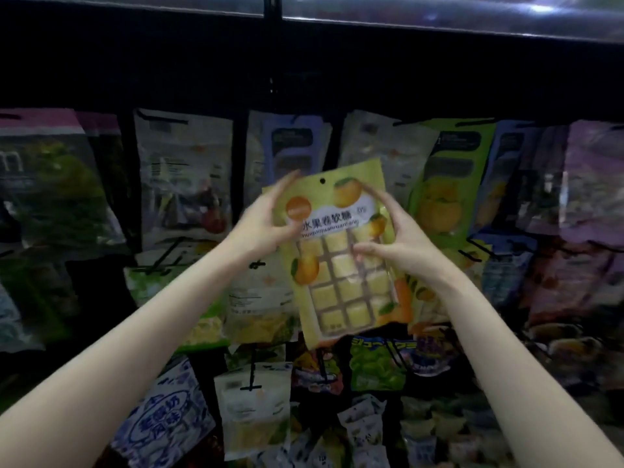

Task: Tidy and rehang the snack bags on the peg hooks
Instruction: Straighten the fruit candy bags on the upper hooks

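Item: yellow-green snack bag, printed with orange fruits and a windowed grid of pale yellow cubes; held upright, slightly tilted, in front of the display rack at mid-frame; a small round hang hole near its top edge was free of any hook; its lower right corner overlapped other packs and was hard to separate from them.

Left hand: clasped the bag's left edge, thumb on the front face, fingers reaching up along the top left corner; the fingertips were blurred, so how far they wrapped behind could not be told.

Right hand: gripped the bag's right edge, thumb pressed across the front over the window, index finger stretched up toward the top right; the remaining fingers were hidden behind the bag.

Surroundings: upper row of hanging bags behind the held bag, white, blue, green and purple, their print smeared and unreadable; black peg hooks jutted forward below the left of that row; a white bag hung on a hook lower down; a blue-and-white patterned pack sat at lower left, partly covered by the left forearm; small white sachets lay heaped at the bottom, cut off by the frame edge; the dark shelf overhead showed only glare.
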Tool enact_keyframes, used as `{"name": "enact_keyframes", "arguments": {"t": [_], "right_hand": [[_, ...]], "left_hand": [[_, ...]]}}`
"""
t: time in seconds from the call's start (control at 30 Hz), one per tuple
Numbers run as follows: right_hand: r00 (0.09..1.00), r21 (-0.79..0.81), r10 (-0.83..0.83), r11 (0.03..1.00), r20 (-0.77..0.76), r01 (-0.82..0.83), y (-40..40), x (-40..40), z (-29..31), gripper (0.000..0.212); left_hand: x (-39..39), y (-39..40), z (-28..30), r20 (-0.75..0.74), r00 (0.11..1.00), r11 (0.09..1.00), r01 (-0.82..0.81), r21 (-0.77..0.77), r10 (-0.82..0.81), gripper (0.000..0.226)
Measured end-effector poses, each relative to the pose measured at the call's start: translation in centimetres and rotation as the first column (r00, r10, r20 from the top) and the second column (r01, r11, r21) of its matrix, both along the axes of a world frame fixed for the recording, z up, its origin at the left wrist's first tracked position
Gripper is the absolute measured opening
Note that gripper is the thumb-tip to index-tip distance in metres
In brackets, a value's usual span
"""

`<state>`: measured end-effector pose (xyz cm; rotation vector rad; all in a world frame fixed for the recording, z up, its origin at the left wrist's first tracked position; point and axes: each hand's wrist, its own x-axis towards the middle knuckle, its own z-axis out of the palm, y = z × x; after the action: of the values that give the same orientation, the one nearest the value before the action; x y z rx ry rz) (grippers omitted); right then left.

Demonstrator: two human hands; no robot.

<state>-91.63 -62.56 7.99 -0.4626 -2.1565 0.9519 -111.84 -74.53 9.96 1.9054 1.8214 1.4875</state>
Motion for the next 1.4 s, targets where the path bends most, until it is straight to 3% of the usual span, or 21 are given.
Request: {"name": "enact_keyframes", "arguments": {"t": [0.2, 0.33, 0.5, 0.67, 0.87, 0.97, 1.2, 1.4], "right_hand": [[0.979, -0.150, -0.199, 0.968, 0.035, 0.202, 2.1, 7.5, -5.0, 0.066], [0.944, -0.210, -0.325, 0.920, 0.062, 0.330, 4.1, 12.8, -7.7, 0.062], [0.932, -0.284, -0.344, 0.888, 0.114, 0.362, 7.1, 18.8, -11.0, 0.061], [0.914, -0.249, -0.355, 0.884, 0.194, 0.396, 11.0, 21.7, -12.1, 0.062], [0.920, -0.182, -0.365, 0.904, 0.145, 0.387, 15.2, 21.5, -11.4, 0.066], [0.919, -0.197, -0.359, 0.901, 0.165, 0.387, 16.8, 20.9, -12.2, 0.067], [0.931, -0.208, -0.325, 0.911, 0.168, 0.356, 19.1, 20.5, -14.0, 0.069], [0.860, -0.083, -0.413, 0.887, 0.299, 0.455, 20.0, 18.7, -14.7, 0.066]], "left_hand": [[8.1, 5.2, -3.6, -0.319, 0.945, 0.990, 0.025, -0.142, -0.070, 0.075], [13.8, 8.8, -5.8, -0.414, 0.904, 0.985, 0.042, -0.169, -0.110, 0.067], [19.3, 13.3, -9.4, -0.492, 0.837, 0.951, 0.101, -0.293, -0.240, 0.051], [22.2, 17.3, -11.0, -0.456, 0.856, 0.943, 0.099, -0.317, -0.243, 0.033], [23.3, 20.9, -11.8, -0.523, 0.842, 0.959, -0.029, -0.281, -0.128, 0.047], [23.7, 21.9, -11.8, -0.537, 0.836, 0.937, -0.093, -0.338, -0.110, 0.054], [23.6, 22.8, -13.0, -0.559, 0.826, 0.934, -0.140, -0.329, -0.072, 0.056], [22.9, 24.2, -13.8, -0.643, 0.754, 0.868, -0.223, -0.444, -0.134, 0.063]]}}
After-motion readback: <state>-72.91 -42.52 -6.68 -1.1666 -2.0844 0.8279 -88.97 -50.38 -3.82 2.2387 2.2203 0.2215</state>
